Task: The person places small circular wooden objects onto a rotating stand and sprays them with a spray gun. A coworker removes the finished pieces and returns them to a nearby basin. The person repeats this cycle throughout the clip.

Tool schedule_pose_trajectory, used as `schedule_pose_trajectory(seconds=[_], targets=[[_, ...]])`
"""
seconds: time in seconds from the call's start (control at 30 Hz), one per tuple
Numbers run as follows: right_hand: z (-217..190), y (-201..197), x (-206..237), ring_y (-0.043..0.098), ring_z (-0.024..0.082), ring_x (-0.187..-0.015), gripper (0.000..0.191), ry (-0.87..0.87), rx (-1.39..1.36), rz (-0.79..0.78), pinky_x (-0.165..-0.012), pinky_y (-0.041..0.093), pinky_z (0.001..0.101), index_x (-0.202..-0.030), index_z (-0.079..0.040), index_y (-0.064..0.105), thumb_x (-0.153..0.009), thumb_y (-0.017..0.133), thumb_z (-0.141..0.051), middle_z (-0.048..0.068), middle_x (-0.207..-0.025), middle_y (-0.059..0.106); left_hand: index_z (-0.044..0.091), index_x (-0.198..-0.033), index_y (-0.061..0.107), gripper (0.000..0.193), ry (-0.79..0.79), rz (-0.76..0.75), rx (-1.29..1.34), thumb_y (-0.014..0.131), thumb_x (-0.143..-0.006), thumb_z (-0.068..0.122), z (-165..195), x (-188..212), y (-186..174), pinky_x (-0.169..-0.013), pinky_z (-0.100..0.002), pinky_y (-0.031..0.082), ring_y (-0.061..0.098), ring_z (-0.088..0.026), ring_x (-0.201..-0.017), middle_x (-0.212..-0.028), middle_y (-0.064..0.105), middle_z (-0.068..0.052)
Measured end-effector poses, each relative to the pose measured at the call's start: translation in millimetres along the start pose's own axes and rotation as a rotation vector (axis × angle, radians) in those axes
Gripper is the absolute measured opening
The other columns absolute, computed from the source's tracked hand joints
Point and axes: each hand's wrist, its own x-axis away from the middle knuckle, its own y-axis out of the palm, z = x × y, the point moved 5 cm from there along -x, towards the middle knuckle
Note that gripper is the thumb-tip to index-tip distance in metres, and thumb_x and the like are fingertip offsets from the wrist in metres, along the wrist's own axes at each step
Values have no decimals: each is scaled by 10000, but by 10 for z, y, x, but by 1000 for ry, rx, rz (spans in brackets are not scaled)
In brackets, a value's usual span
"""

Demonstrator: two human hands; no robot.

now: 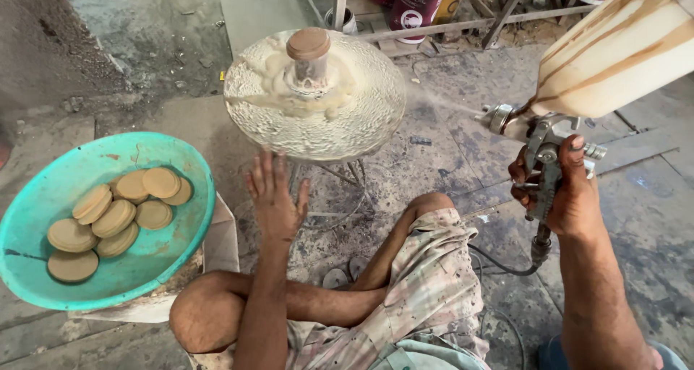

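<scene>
My right hand (565, 188) grips a metal spray gun (538, 142) with a large paint-streaked cup (614, 52) on top; a fine mist leaves its nozzle toward the left. The mist points at a small round tan disc (309, 43) perched on a post in the middle of a paint-crusted round turntable (315, 95). My left hand (275, 196) is open with fingers spread, at the near edge of the turntable, just below its rim. The turntable looks blurred.
A turquoise bowl (43, 204) at the left holds several tan discs (116, 214). Paint cans (416, 5) stand at the back. A hose (499, 265) runs from the gun down past my bent knees (210, 312). The floor is stained concrete.
</scene>
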Motion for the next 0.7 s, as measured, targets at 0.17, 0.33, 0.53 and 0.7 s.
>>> schedule_pose_trajectory(seconds=[0.17,0.33,0.53,0.7], targets=[[-286,148,-38,620,194,-855,727,-80,121,37,-578,459,311,-1230,-75,552,-1004,527,-765,125,-962,626,153,-1642,309,690,31,41,-27,465,-1072,508,143,97,202,-1294,-605,162,194,-343,-1609,-1733,199,-137],[-647,286,-117,644,192,-726,857,-93,268,-64,-538,509,298,-1451,-52,516,-981,496,-768,236,-1158,687,163,-1646,285,694,36,46,31,468,-1069,502,221,177,194,-1290,-593,165,192,-334,-1603,-1727,202,-129],[-964,511,-374,623,179,-568,919,-43,331,-189,-487,525,301,-1408,-11,529,-945,484,-803,277,-1145,676,118,-1630,336,688,36,43,60,522,-1062,460,286,158,126,-1279,-590,192,219,-345,-1591,-1714,235,-155],[-1265,736,-676,653,176,-669,932,-70,477,-234,-503,502,285,-1364,-49,541,-886,478,-847,212,-1116,689,105,-1621,364,685,28,52,56,541,-1062,459,294,168,99,-1281,-586,212,238,-345,-1590,-1711,260,-162]])
